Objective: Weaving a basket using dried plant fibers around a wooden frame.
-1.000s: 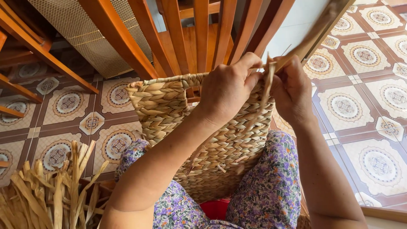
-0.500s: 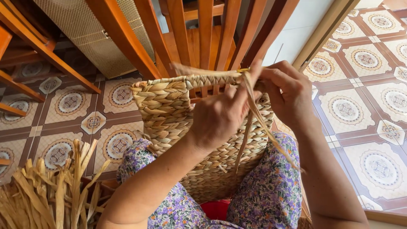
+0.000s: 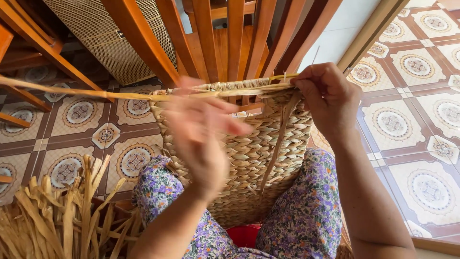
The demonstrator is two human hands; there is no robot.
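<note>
The right hand (image 3: 328,98) pinches the woven basket (image 3: 249,153) rim where a long straw strand (image 3: 72,91) enters; the blurred left hand (image 3: 201,139) hovers spread, grasping nothing. The basket rests between flowered knees. The strand looks light, pliant, easily frayed: best gripped near the rim.

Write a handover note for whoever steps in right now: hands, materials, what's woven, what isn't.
Left hand: blurred in front of the basket, grip unclear.
Right hand: pinching the basket rim at its right end.
A long strand runs from the rim out to the left; another strand hangs down the front.
Basket sits between the knees, wall woven up to the rim.
Loose strands remain unwoven. Spare straw lies on the floor, lower left.
</note>
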